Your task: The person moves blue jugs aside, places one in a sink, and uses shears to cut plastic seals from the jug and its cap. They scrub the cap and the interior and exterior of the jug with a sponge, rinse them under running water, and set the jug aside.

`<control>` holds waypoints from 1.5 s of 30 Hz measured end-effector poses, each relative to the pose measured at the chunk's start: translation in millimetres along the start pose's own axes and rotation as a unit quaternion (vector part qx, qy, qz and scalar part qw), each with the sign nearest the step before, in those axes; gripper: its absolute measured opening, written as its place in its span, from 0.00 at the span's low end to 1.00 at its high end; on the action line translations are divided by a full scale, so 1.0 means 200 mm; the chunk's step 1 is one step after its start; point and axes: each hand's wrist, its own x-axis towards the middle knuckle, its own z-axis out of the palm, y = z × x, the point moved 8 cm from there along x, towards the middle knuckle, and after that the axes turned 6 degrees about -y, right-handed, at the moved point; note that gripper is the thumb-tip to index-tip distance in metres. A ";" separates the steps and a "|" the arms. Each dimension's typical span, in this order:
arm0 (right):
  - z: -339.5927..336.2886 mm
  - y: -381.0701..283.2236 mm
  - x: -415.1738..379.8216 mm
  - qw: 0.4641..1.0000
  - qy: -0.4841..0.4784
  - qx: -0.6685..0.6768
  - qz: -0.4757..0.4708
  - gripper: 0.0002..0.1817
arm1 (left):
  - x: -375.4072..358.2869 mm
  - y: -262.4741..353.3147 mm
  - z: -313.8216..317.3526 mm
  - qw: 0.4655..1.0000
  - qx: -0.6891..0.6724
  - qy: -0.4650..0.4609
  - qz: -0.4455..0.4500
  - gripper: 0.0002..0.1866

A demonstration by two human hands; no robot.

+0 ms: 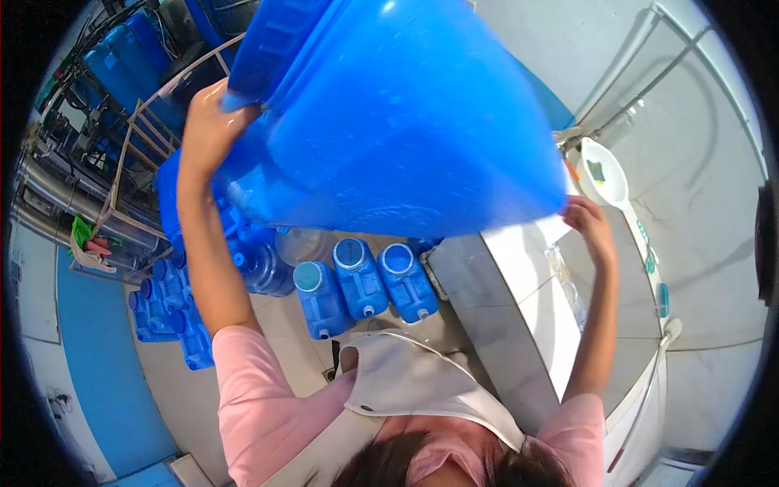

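Head view: I hold the blue tub [406,122] tilted aloft near the jugs [361,284]; left hand [213,130] clenched on its ridged end, right hand [591,226] at its right edge, grip unclear; presumably sharing weight.

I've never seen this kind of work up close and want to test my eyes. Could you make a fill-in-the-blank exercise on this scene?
1. The big container held up in front is coloured ____.
2. The right hand touches the container's edge, while the ____ hand grips near its ridged rim.
3. Both sleeves are ____.
4. The oval bowl at the wall is ____.

Missing words: blue; left; pink; white.
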 end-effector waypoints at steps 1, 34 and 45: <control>0.12 0.00 0.13 1.000 -0.003 -0.026 -0.010 0.14 | 0.00 -0.06 -0.04 0.998 0.053 0.023 0.012 0.09; 0.90 0.37 1.00 0.813 -0.064 -0.579 -0.004 0.30 | 0.76 -3.88 2.81 0.863 -0.369 0.032 -0.344 0.18; 0.88 0.42 0.99 0.790 -0.059 -0.611 0.000 0.29 | 0.58 -4.13 2.99 0.921 -0.111 -0.033 -0.372 0.36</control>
